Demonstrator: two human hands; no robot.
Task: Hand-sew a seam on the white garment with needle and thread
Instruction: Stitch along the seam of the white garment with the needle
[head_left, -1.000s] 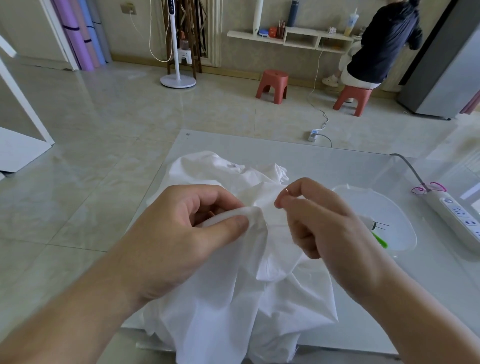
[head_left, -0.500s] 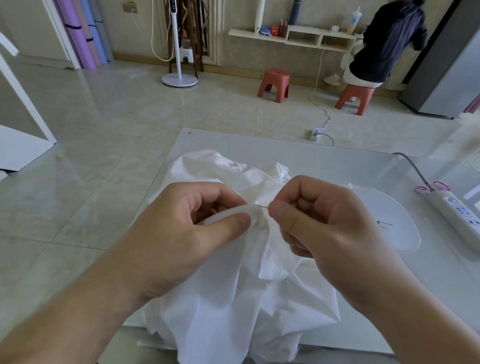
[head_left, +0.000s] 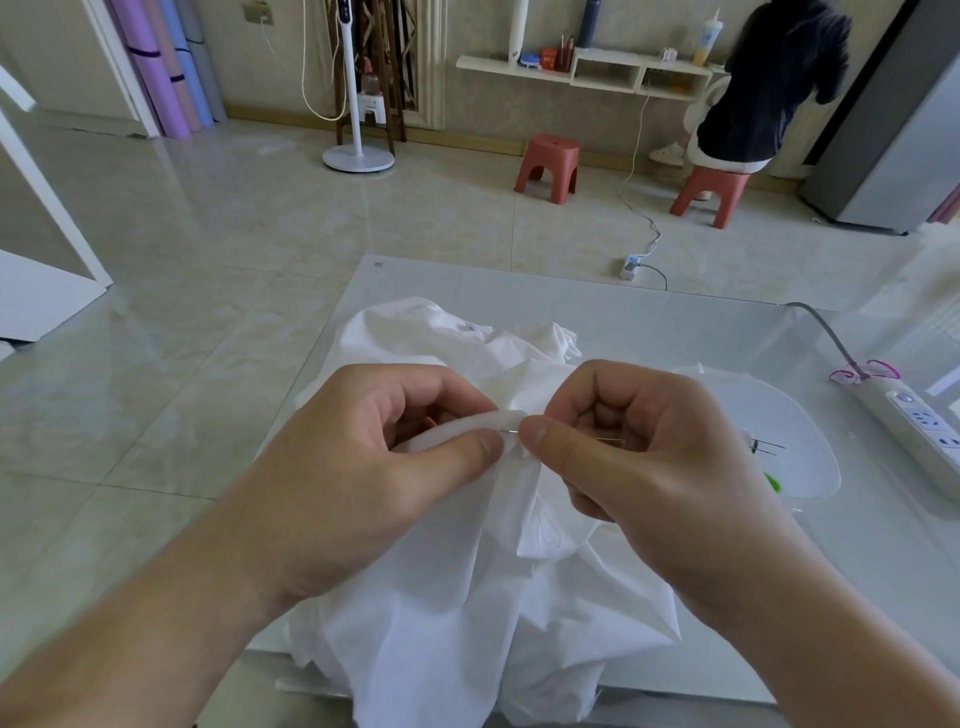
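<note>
My left hand (head_left: 363, 467) pinches folded edge of white garment (head_left: 467, 597); my right hand (head_left: 639, 457) pinches needle (head_left: 511, 429), tip in fold.

Home living rm: glossy beige tiled floor (head_left: 208, 234), two red plastic stools (head_left: 546, 166) upper centre, white pedestal fan (head_left: 357, 156), wall shelf (head_left: 587, 73) w/ bottles.

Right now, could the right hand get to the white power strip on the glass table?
Probably yes, though not freely: the right hand is pinching the thin metal needle. Only bare glass table lies before the white power strip.
</note>
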